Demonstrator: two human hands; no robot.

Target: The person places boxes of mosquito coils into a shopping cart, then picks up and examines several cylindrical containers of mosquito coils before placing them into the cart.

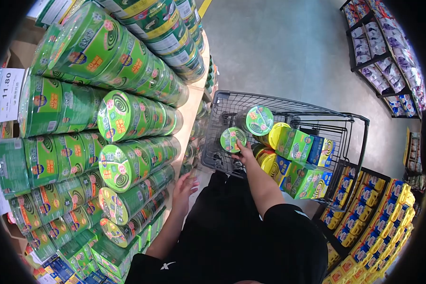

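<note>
My right hand (pixel 244 152) is closed on a canister of mosquito coils (pixel 232 138), a round tub with a green lid printed with a coil. It holds the canister inside the front part of the shopping cart (pixel 288 103). Beside it in the cart stands a second green-lidded canister (pixel 260 120). Several yellow-lidded tubs (pixel 278 134) and green boxes (pixel 294 145) lie behind these. My left hand (pixel 184 190) is empty, its fingers apart and slightly bent, close to the shelf edge and to stacked green canisters (pixel 142 165).
Stacks of green canisters (pixel 118 52) fill the shelf on the left, with a price tag (pixel 5 97). Yellow packages (pixel 383 227) are stacked at the lower right. A rack of bagged goods (pixel 381 52) stands at the upper right, across the grey floor (pixel 274 52).
</note>
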